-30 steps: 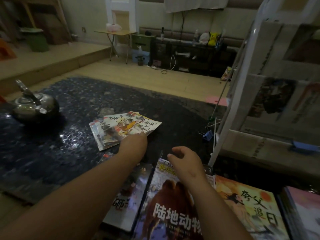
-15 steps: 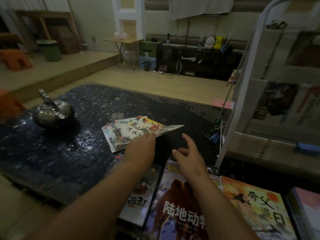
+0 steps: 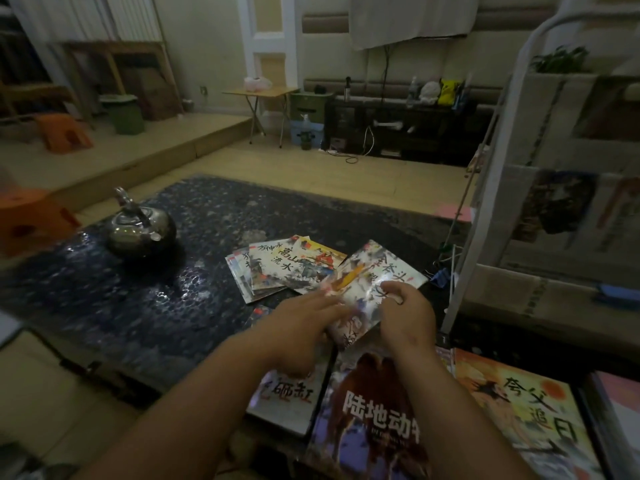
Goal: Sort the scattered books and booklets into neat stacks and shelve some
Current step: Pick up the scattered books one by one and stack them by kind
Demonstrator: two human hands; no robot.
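Note:
A thin glossy booklet (image 3: 375, 275) is lifted off the dark table (image 3: 138, 306), tilted, held between both hands. My left hand (image 3: 304, 327) grips its near left edge and my right hand (image 3: 408, 313) pinches its near right edge. Behind it a fanned pile of booklets (image 3: 277, 268) lies on the table. Nearer me lie a small booklet (image 3: 291, 403), a large brown animal book (image 3: 374, 417) and an orange-covered book (image 3: 526, 410).
A steel kettle (image 3: 138, 230) stands at the table's left. A white metal shelf rack (image 3: 540, 188) with papers and books rises at the right. A blue binder clip (image 3: 441, 275) lies by the rack's foot. Orange stools (image 3: 31, 220) stand left.
The top booklet has come off the fanned pile and moved right and toward me. My right hand, open a moment ago, now pinches it together with my left.

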